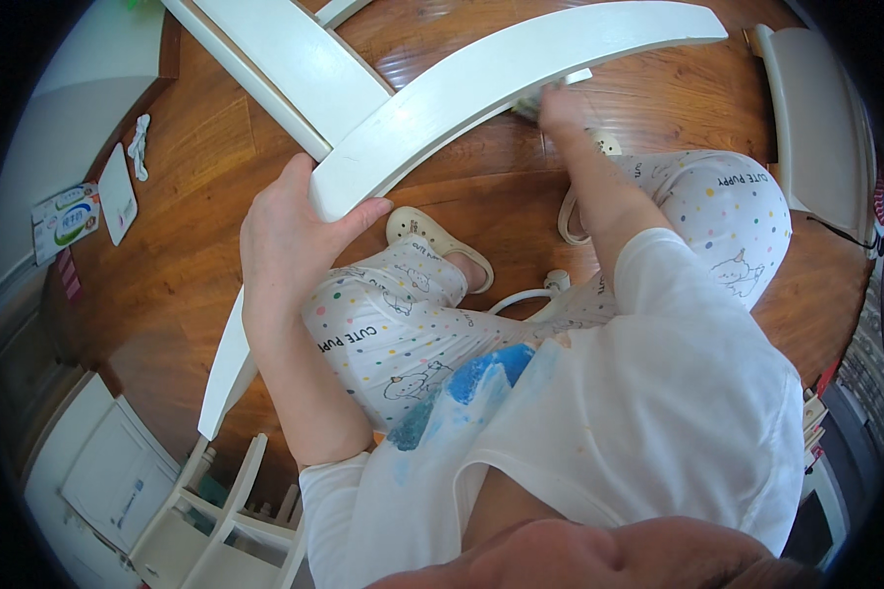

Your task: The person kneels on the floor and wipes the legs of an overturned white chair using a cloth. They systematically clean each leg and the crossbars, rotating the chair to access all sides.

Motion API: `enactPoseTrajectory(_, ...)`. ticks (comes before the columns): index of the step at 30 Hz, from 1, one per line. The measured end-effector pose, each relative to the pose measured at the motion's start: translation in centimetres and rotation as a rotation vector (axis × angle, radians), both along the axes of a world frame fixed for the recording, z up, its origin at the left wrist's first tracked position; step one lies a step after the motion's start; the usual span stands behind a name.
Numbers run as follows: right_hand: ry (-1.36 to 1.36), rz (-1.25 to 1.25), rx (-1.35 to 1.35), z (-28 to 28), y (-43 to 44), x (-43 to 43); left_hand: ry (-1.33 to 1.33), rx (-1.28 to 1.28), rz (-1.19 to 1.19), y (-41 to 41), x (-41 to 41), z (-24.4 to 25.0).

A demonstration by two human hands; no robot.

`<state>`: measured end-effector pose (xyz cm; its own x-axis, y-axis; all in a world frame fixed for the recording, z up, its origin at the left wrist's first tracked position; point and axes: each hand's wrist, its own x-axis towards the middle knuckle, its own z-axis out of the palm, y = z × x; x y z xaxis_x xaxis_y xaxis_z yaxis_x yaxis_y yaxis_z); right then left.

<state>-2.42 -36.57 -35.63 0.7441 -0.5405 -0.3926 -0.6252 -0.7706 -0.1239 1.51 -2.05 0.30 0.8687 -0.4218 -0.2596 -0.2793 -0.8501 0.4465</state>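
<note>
A curved, white-painted wooden furniture rail point(516, 66) crosses in front of me, joined to a flat white wooden board point(295, 62) at upper left. My left hand point(287, 221) grips the rail's near-left end, its thumb along the inner edge and its fingers at the outer side. Beneath the rail's right half is my right hand point(562, 112), blurred and closed around a small greenish thing point(528, 107). The rail hides part of that thing, so its kind is unclear. Under my left forearm, a tapered white wooden piece point(227, 372) slants down.
Wood flooring point(191, 177) surrounds my feet, which wear cream clogs point(435, 234). A white cable point(519, 297) lies between my legs. Leftward are a printed carton point(66, 221) and a white flat panel point(118, 195). White shelving point(214, 523) stands lower left; a pale chair-like piece point(818, 125), right.
</note>
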Motion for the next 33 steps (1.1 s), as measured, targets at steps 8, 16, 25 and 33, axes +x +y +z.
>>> enactPoseTrajectory(8, 0.042, 0.318, -0.112, 4.1, 4.1, 0.7, 0.034, 0.047, 0.038, -0.8, -0.2, 0.7)
enactPoseTrajectory(16, -0.082, 0.143, -0.008, 2.0, 3.3, 0.1, 0.044, 0.045, 0.058, -0.3, -0.3, 0.5)
enactPoseTrajectory(25, 0.094, 0.168, -0.046, 0.6, 0.2, 1.3, 0.009, -0.052, 0.034, -0.2, -0.2, -0.2)
enactPoseTrajectory(33, -0.03, 0.21, 0.11, 3.2, 9.4, 0.0, 0.03, -0.009, 0.098, -0.1, -0.6, 0.2)
